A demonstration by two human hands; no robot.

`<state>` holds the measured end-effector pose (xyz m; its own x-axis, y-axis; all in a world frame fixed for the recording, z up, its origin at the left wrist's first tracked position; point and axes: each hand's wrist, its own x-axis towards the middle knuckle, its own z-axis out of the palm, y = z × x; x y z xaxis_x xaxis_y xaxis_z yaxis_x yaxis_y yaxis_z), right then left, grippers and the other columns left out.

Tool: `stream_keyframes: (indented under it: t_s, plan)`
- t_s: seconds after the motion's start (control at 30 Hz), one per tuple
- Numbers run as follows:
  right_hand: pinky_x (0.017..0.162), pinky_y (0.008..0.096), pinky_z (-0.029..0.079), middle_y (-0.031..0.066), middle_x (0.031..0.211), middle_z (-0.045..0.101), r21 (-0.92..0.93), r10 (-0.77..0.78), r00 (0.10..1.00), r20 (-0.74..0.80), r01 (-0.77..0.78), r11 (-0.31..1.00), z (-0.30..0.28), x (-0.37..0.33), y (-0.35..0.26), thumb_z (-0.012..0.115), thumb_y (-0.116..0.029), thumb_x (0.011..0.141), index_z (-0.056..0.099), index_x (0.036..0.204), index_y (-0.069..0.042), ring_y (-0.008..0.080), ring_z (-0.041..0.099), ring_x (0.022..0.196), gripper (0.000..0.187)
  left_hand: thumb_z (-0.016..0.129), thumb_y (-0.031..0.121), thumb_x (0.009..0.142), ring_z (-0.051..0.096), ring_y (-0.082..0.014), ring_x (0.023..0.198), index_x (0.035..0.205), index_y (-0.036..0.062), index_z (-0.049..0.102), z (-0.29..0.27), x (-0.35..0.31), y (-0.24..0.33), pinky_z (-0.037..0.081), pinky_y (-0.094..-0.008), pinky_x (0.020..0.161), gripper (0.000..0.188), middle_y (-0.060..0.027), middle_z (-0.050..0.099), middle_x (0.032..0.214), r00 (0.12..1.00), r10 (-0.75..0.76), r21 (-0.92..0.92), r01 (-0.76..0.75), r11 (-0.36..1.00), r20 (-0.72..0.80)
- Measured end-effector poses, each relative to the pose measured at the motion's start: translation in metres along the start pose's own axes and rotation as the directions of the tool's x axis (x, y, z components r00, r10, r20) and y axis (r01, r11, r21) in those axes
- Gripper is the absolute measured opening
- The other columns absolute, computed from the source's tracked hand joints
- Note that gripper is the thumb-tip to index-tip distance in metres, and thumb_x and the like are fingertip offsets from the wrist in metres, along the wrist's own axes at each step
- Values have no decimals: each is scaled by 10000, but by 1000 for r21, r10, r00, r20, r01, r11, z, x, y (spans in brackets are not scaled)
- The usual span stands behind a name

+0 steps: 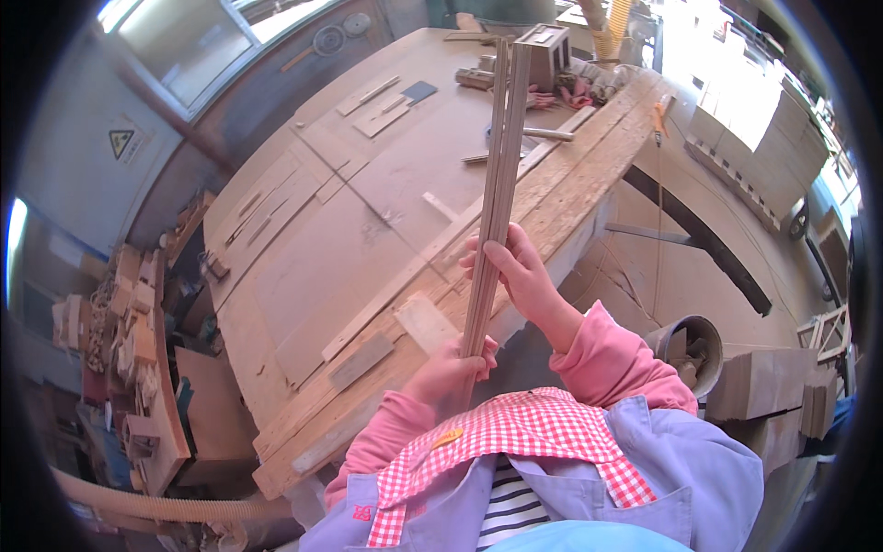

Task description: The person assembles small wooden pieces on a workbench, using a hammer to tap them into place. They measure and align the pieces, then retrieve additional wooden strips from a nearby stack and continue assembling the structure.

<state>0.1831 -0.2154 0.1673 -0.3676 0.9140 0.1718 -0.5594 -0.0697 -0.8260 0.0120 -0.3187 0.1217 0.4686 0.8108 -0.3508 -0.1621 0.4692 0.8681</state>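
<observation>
Both of my hands hold a bundle of long, thin wooden strips (pixel 501 175) upright in front of me, slanting a little to the right toward the far end. My left hand (pixel 448 370) grips it near the lower end, close to my apron. Higher up, my right hand (pixel 522 269) closes round it with the thumb on the near face. At the far end the strips part slightly. Behind the bundle stands a dusty wooden workbench (pixel 313 267). A pale wood block (pixel 426 322) and a flat grey-brown piece (pixel 361 362) lie on its front edge near my left hand.
Thin wood pieces (pixel 382 118) lie across the bench. At its far right are a wooden box (pixel 546 51) and pink gloves (pixel 578 92). A bucket of scraps (pixel 690 350) and stacked boards (pixel 763 382) stand to my right. Wood-filled shelves (pixel 138 322) line the left.
</observation>
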Motion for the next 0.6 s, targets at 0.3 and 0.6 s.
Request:
stream_keyframes:
  t_s: [0.3, 0.6]
  plan:
    - [913, 296, 430, 73, 1125, 563, -509, -252, 948, -196, 122, 852, -93, -20, -66, 644, -153, 877, 490, 1187, -31, 180, 560, 1029, 367, 640, 107, 807, 540, -106, 653, 1008, 40, 560, 59, 78, 6, 445, -238, 593, 226, -9, 556, 761, 990, 16, 59, -8, 998, -142]
    - [610, 292, 372, -7, 726, 516, 85, -334, 654, 678, 381, 921, -50, -119, -201, 742, -150, 795, 608, 809, -71, 169, 466, 667, 156, 613, 68, 828, 516, -92, 580, 989, 60, 526, 78, 136, 1, 414, -225, 500, 184, 0, 529, 707, 991, 26, 116, -11, 993, -128]
